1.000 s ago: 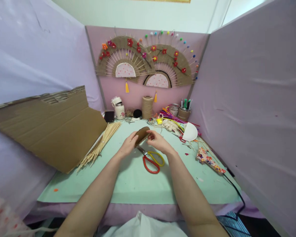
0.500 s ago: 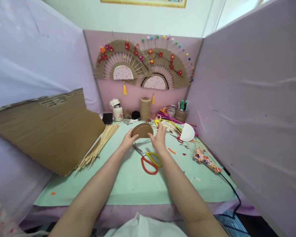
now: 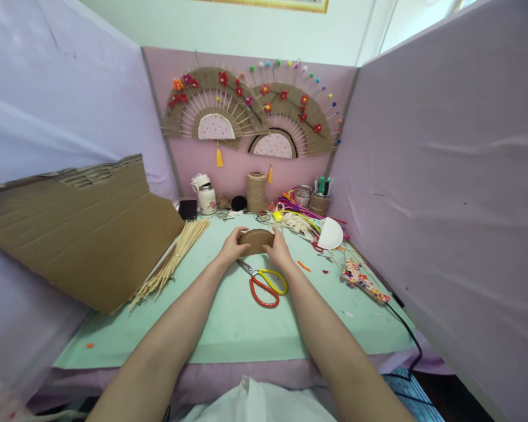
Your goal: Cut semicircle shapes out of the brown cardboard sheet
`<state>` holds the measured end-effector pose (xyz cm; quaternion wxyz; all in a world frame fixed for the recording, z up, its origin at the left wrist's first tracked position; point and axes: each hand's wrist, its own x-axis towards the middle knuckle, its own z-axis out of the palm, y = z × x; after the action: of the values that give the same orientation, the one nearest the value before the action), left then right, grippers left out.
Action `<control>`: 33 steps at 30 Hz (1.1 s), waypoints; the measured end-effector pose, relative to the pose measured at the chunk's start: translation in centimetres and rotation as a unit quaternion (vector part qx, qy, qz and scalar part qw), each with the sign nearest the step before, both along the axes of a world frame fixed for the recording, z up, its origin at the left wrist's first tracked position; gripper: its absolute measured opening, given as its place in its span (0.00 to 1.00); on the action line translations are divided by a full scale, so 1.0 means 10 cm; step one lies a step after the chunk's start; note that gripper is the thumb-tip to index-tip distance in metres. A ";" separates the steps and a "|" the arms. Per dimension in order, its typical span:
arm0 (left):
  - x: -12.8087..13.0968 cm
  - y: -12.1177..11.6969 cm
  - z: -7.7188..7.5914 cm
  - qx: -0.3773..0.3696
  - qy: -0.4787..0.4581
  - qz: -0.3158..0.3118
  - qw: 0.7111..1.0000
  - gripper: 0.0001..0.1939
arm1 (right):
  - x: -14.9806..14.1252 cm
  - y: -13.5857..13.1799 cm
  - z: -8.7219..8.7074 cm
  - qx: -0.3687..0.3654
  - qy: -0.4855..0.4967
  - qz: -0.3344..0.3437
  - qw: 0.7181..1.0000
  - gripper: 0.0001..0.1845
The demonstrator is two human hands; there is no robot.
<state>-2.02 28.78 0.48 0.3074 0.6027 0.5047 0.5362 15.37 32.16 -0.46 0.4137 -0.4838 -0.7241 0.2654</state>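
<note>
A brown cardboard half-circle (image 3: 256,241) is held between my two hands near the middle of the table, its curved edge facing away from me. My left hand (image 3: 234,246) grips its left end, thumb on the near face. At the right end, my right hand (image 3: 278,248) grips it in the same way, fingers curled behind. Just below the cardboard lies a pair of scissors (image 3: 264,283) with one red and one yellow handle, blades pointing up and left.
Left stand a large cardboard sheet (image 3: 92,234) and a bundle of thin sticks (image 3: 173,261). A twine spool (image 3: 256,192), white bottle (image 3: 206,196) and pen holder (image 3: 319,203) line the back. Right lie a white half-circle (image 3: 331,233) and a flower-patterned glue gun (image 3: 363,282) with a cord.
The cardboard half-circle has come slightly lower in the view, closer to the scissors. My right hand's fingers, raised before, have closed round its right end.
</note>
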 end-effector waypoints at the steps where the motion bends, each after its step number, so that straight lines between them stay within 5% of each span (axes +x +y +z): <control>1: 0.01 0.01 0.01 0.003 0.006 0.003 1.000 0.25 | 0.00 0.00 0.00 0.003 0.000 -0.002 1.000 0.38; 6: 0.08 0.07 0.03 0.021 0.039 0.009 0.999 0.18 | -0.03 0.01 0.01 0.031 0.006 -0.001 0.999 0.31; 12: 0.13 0.05 -0.04 0.009 0.092 0.019 0.996 0.22 | -0.09 0.02 -0.11 0.015 0.005 0.017 1.000 0.43; 20: 0.08 0.04 -0.03 -0.019 0.139 0.062 0.988 0.10 | -0.05 0.10 -0.13 0.003 0.030 0.010 0.999 0.41; 33: 0.09 0.04 0.04 -0.039 0.100 0.066 0.992 0.15 | -0.08 0.01 -0.05 -0.046 0.093 0.030 0.994 0.40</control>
<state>-1.11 29.21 0.93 0.2421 0.6062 0.5922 0.4725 14.59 32.28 -0.99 0.4481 -0.4537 -0.6839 0.3546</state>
